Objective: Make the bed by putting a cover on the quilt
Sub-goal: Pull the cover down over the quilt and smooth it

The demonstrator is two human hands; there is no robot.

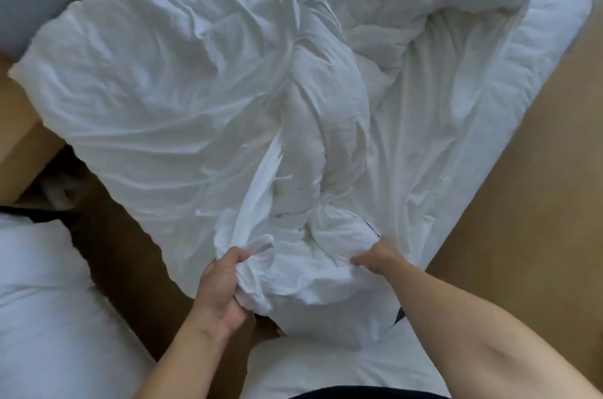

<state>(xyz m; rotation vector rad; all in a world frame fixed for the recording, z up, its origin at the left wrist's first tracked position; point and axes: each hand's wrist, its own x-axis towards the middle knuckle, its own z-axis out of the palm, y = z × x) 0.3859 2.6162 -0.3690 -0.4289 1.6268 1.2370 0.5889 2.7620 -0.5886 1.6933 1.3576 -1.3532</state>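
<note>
The bed (541, 49) runs from near to far across the view, its white mattress edge showing bare along the right side. Over most of it lies the cover (140, 95), a thin white sheet-like fabric, heavily creased and lying flat on the left half. Down the middle, from far to near, the quilt (313, 124) is bunched into a thick, puffy ridge that swells into loose folds at the far right. Where cover ends and quilt begins inside that ridge cannot be told for sure.

Both look light and thoroughly soft. Nothing will hold its shape, so a pull at one spot will likely drag only a fold, and the thin cover may slide over the loftier quilt. Corners and hems seem the best places to take hold.

At the near edge the left hand (222, 281) is clenched round a wad of the cover. The right hand (375, 256) has its fingers (360, 260) dug into the same fabric, pinching it just beside a thin dark stitched line (372, 226).
</note>
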